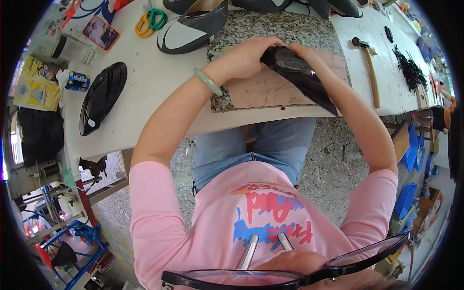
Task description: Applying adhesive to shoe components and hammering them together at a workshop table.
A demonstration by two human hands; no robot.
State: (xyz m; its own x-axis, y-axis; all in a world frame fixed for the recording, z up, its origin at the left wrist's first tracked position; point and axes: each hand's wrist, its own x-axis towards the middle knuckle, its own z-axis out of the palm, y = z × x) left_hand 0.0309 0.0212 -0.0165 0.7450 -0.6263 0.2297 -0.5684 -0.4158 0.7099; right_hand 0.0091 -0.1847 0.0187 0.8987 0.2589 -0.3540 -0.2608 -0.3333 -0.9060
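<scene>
A shiny dark shoe upper [297, 72] is held between my two hands over the work board, its long end slanting down to the right past the board's near edge. My left hand [253, 57] grips its far left end, with the fingers curled and a pale green bangle on the wrist. My right hand [308, 54] closes on the far side of the upper, its fingers partly hidden behind it. Under them lies a brownish flat sheet [253, 95] on a speckled stone slab [275, 25]. Another black shoe upper [104, 96] rests on the table to the left.
Grey-and-white shoes [191, 34] stand at the slab's far left corner. Scissors [151, 22], a phone [100, 33], a jar [75, 50] and a blue can [78, 81] sit at the left. A hammer [372, 75] and black scraps [410, 70] lie to the right.
</scene>
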